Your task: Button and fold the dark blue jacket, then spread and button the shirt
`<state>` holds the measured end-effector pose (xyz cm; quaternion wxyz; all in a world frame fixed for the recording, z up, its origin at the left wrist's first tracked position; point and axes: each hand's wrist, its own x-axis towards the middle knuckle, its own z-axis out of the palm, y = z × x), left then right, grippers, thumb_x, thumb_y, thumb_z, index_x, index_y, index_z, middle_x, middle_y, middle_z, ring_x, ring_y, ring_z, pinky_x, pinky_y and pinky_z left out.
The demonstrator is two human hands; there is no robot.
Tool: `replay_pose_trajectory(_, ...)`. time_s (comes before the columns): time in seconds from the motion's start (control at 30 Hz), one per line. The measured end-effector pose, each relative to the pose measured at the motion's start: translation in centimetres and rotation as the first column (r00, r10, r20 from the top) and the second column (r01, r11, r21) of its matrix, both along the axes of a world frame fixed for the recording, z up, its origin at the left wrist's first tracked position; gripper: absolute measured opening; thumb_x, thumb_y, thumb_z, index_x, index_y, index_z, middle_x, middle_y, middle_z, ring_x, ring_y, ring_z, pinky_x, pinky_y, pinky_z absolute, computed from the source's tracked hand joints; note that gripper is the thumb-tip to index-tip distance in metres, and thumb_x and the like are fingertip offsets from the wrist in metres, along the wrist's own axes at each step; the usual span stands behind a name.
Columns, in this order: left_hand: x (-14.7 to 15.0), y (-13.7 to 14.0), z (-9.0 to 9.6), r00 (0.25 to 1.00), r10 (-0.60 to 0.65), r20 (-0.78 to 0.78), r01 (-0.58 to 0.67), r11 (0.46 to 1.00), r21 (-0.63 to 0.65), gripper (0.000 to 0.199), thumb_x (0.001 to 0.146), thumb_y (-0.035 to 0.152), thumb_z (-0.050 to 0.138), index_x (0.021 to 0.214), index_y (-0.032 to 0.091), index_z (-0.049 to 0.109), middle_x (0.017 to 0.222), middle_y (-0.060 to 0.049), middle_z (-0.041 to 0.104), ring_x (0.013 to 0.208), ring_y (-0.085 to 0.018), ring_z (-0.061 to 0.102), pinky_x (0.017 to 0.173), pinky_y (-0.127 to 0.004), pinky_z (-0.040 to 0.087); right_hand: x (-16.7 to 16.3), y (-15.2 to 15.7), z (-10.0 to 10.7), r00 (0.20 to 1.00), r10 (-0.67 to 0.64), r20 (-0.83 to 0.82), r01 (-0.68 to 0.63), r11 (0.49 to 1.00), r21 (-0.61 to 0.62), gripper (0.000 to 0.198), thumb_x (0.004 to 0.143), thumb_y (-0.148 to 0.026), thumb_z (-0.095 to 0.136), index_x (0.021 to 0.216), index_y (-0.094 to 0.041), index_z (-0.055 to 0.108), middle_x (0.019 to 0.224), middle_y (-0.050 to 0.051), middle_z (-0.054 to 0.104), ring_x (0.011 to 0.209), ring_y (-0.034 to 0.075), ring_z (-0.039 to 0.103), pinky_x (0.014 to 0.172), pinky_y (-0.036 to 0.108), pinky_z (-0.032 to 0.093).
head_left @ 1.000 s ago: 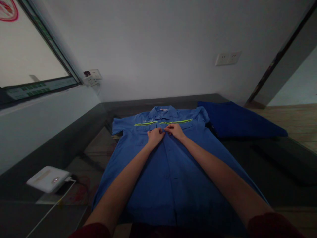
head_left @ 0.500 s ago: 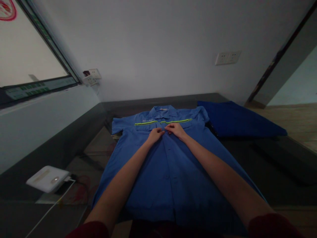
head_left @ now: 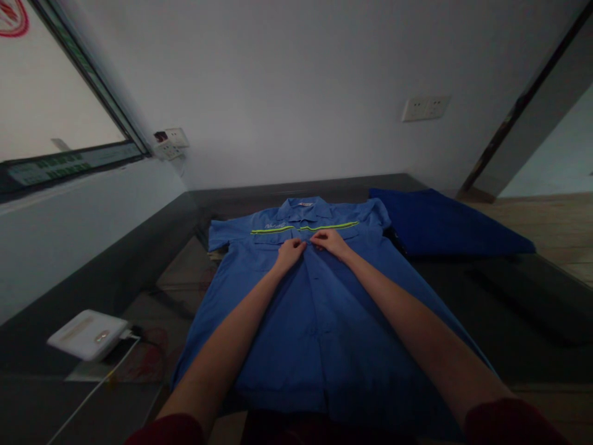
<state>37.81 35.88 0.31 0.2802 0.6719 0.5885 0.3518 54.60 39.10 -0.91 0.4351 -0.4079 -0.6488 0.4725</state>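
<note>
A blue short-sleeved shirt [head_left: 278, 327] lies spread front-up on the dark table, its collar at the far end and a yellow-green stripe across the chest. Just below that stripe, my left hand [head_left: 291, 250] pinches the front placket from the left. My right hand [head_left: 328, 242] closes its fingertips on the placket's other side, a small gap from the left. Whatever button or hole lies between the fingers is too small to make out. Further down, the front edges lie one over the other.
A darker blue folded cloth [head_left: 445, 225] lies at the table's right. On the left, a white box-shaped device [head_left: 88, 335] has a white cable [head_left: 99, 383] plugged in. The wall behind carries sockets [head_left: 425, 108]. A dark flat strip [head_left: 519, 303] is on the right of the tabletop.
My hands have drawn very slightly apart at the placket, the left one shifting a little left. The shirt lies as before.
</note>
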Motion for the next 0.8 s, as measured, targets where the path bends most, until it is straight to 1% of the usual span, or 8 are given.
replay_pose_trajectory(0.13, -0.1, 0.2, -0.1, 0.999, -0.008, 0.040, 0.008, 1.000, -0.014, 0.027, 0.076, 0.035, 0.054, 0.056, 0.017, 0.053, 0.050, 0.004, 0.044, 0.058, -0.013, 0.045, 0.055, -0.021, 0.031, -0.2, -0.2, 0.2, 0.997, 0.004, 0.075, -0.011, 0.996, 0.093, 0.025, 0.066, -0.038, 0.071, 0.069, -0.014, 0.066, 0.057, -0.001, 0.061, 0.050, 0.012, 0.055, 0.050, 0.023, 0.045)
replay_pose_trajectory(0.3, -0.3, 0.2, -0.1, 0.997, -0.024, 0.072, 0.024, 1.000, -0.002, 0.035, 0.082, 0.043, 0.048, 0.059, 0.016, 0.054, 0.052, 0.003, 0.047, 0.058, -0.013, 0.046, 0.055, -0.021, 0.032, -0.4, -0.4, 0.7, 0.980, -0.065, 0.190, 0.001, 0.948, 0.317, 0.015, 0.074, -0.029, 0.065, 0.073, -0.015, 0.069, 0.068, 0.003, 0.067, 0.060, 0.014, 0.059, 0.060, 0.024, 0.045)
replay_pose_trajectory(0.37, -0.2, 0.2, -0.2, 1.000, 0.000, 0.025, -0.001, 0.999, 0.035, 0.036, 0.084, 0.043, 0.046, 0.062, 0.016, 0.055, 0.055, 0.003, 0.048, 0.059, -0.013, 0.047, 0.056, -0.021, 0.033, -0.4, -0.3, 0.7, 0.973, -0.075, 0.217, -0.004, 0.940, 0.341, 0.014, 0.076, -0.026, 0.063, 0.076, -0.015, 0.071, 0.070, 0.004, 0.069, 0.062, 0.014, 0.060, 0.061, 0.025, 0.046)
replay_pose_trajectory(0.43, -0.1, 0.3, -0.4, 0.998, 0.039, -0.056, -0.035, 0.997, 0.069, 0.032, 0.083, 0.042, 0.049, 0.065, 0.016, 0.054, 0.057, 0.003, 0.049, 0.060, -0.013, 0.048, 0.056, -0.021, 0.032, -0.4, -0.2, 0.5, 0.967, -0.061, 0.249, -0.020, 0.950, 0.312, 0.015, 0.078, -0.025, 0.061, 0.078, -0.015, 0.071, 0.071, 0.004, 0.070, 0.062, 0.015, 0.061, 0.062, 0.025, 0.046)
replay_pose_trajectory(0.53, -0.1, 0.3, -0.8, 0.983, 0.076, -0.169, -0.064, 0.995, 0.076, 0.025, 0.082, 0.038, 0.053, 0.067, 0.017, 0.054, 0.061, 0.003, 0.051, 0.062, -0.013, 0.049, 0.057, -0.022, 0.032, -0.1, 0.1, -0.2, 0.945, -0.071, 0.319, -0.037, 0.947, 0.319, 0.014, 0.079, -0.021, 0.060, 0.077, -0.014, 0.072, 0.076, 0.006, 0.071, 0.070, 0.016, 0.063, 0.068, 0.026, 0.046)
replay_pose_trajectory(0.63, -0.2, 0.0, -0.8, 0.963, 0.103, -0.250, -0.082, 0.992, 0.092, 0.022, 0.084, 0.035, 0.053, 0.071, 0.018, 0.054, 0.066, 0.002, 0.055, 0.066, -0.014, 0.053, 0.062, -0.024, 0.034, 0.3, 0.4, -0.8, 0.907, -0.165, 0.387, -0.003, 0.917, 0.398, 0.013, 0.080, -0.018, 0.060, 0.078, -0.015, 0.072, 0.082, 0.007, 0.071, 0.078, 0.018, 0.063, 0.073, 0.028, 0.046)
replay_pose_trajectory(0.7, -0.3, -0.3, -0.7, 0.952, 0.124, -0.281, -0.092, 0.988, 0.125, 0.015, 0.082, 0.034, 0.056, 0.082, 0.018, 0.056, 0.071, 0.001, 0.059, 0.071, -0.016, 0.056, 0.067, -0.026, 0.037, 0.6, 0.4, -1.0, 0.877, -0.233, 0.419, 0.033, 0.901, 0.433, 0.012, 0.080, -0.016, 0.059, 0.082, -0.015, 0.072, 0.084, 0.008, 0.070, 0.080, 0.018, 0.062, 0.074, 0.029, 0.046)
replay_pose_trajectory(0.8, -0.5, -0.9, -0.3, 0.945, 0.151, -0.292, -0.089, 0.973, 0.215, 0.025, 0.079, 0.028, 0.061, 0.101, 0.020, 0.053, 0.085, -0.002, 0.062, 0.084, -0.018, 0.058, 0.075, -0.029, 0.039, 0.9, 0.2, -1.1, 0.828, -0.313, 0.466, 0.066, 0.879, 0.472, 0.014, 0.081, -0.018, 0.060, 0.091, -0.014, 0.070, 0.092, 0.009, 0.068, 0.088, 0.019, 0.060, 0.082, 0.031, 0.045)
